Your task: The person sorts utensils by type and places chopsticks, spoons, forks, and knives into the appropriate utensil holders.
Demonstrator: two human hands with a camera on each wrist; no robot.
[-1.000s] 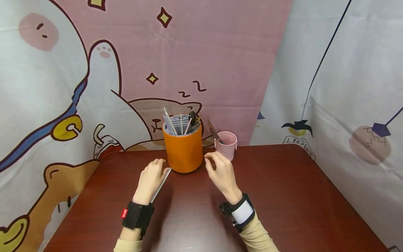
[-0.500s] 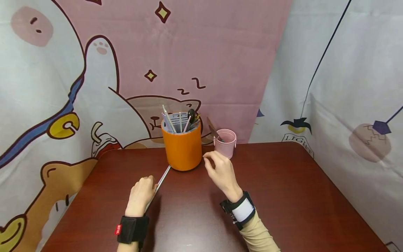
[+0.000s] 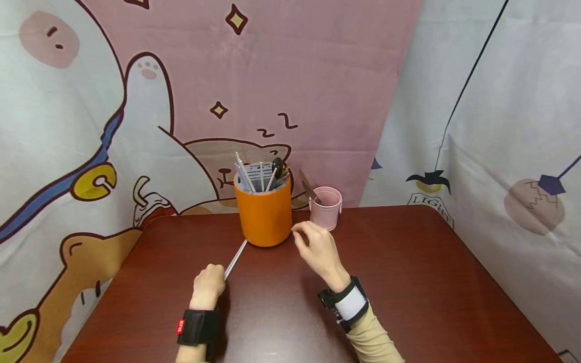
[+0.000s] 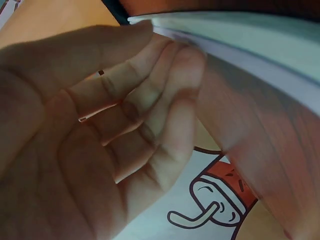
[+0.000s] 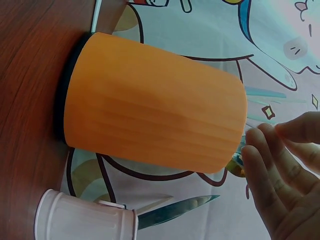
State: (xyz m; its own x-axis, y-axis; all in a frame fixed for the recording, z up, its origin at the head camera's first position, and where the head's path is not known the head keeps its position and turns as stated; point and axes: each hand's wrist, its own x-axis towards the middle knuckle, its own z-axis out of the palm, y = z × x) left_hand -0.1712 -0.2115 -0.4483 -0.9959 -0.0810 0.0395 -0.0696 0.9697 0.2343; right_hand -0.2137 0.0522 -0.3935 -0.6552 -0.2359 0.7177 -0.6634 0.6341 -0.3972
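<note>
My left hand grips a long, thin, pale strip with a dark line along it; its exact kind does not show. In the left wrist view the curled fingers and thumb close on the strip. Its far end points at the base of the orange pen holder; whether they touch, I cannot tell. My right hand hovers beside the holder's right side, thumb tip near the index fingertip. Nothing shows between the right hand's loosely bent fingers.
Several sticks, pen-like things and a dark round-topped item stand in the orange holder. Behind the right hand is a small pink bucket with a blade-like piece leaning out. A brown table meets a printed cloth at the back.
My left hand has moved back along the strip, away from the holder, and its fingers look more curled. The strip's far end stays by the holder. The right hand has hardly moved.
</note>
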